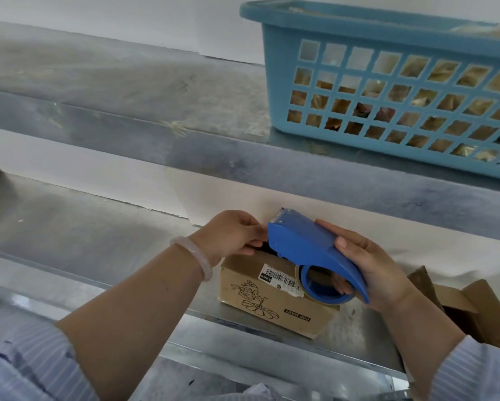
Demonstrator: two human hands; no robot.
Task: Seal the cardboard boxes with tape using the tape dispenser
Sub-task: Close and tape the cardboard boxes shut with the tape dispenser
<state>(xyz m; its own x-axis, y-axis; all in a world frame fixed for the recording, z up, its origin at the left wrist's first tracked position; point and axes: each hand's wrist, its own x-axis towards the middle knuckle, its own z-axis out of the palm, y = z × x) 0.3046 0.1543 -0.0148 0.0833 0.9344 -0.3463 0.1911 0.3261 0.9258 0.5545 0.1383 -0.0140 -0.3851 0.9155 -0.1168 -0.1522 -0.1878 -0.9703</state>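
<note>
We face a white wall (98, 13) with two metal shelves, the upper shelf (127, 131) farther and higher, the lower shelf (69, 227) nearer to us. At the right end of the upper shelf stands a blue basket (329, 15) with a grid of square holes in its wall, and through them we see crumpled tan and clear packets (445, 73) filling it. On the lower shelf, near its front edge, sits a small cardboard box (272, 308) printed with a flower drawing, with a barcode label (283, 277) on its top. At the far right lies an open brown box (474, 308) with its flaps up and its inside dark.

The tape dispenser (309, 244) is blue and is held just above the small box, its cutter end pointing away from us and to the left. Our right hand (379, 267) grasps its curved handle, thumb on top, with fingertips showing through the core of the tape roll (324, 293). Our left hand (231, 233), with a pale bracelet (193, 256) on the wrist, reaches in from the left. Its thumb and fingers curl against the dispenser's front end, and we cannot tell whether they pinch anything there
</note>
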